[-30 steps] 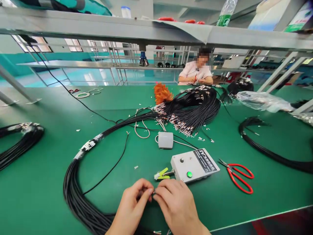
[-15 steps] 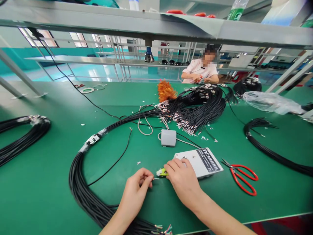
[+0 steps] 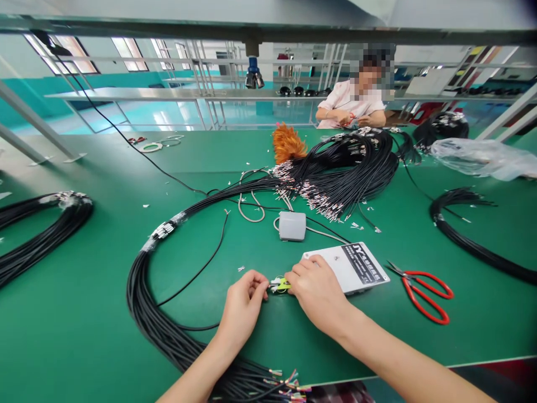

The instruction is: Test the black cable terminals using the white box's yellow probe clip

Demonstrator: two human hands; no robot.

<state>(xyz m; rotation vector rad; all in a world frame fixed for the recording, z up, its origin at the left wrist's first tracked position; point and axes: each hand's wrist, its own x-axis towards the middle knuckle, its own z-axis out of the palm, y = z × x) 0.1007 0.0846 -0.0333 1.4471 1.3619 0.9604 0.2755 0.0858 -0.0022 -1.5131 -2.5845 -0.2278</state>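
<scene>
Cable end [image 3: 271,285]: pinched by left hand [image 3: 244,302], at tip of yellow-green clip [image 3: 284,285].
Yellow-green clip: grasped by right hand [image 3: 316,285]; strands could be missed through misalignment.
Cable bundle [image 3: 141,302]: curved left of left hand; could be snagged.
Worktop edge [image 3: 495,360]: nearer than right hand; room is left toward red-handled snips [image 3: 406,275].

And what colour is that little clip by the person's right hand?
The clip is bright yellow-green, seen in the head view.
</scene>
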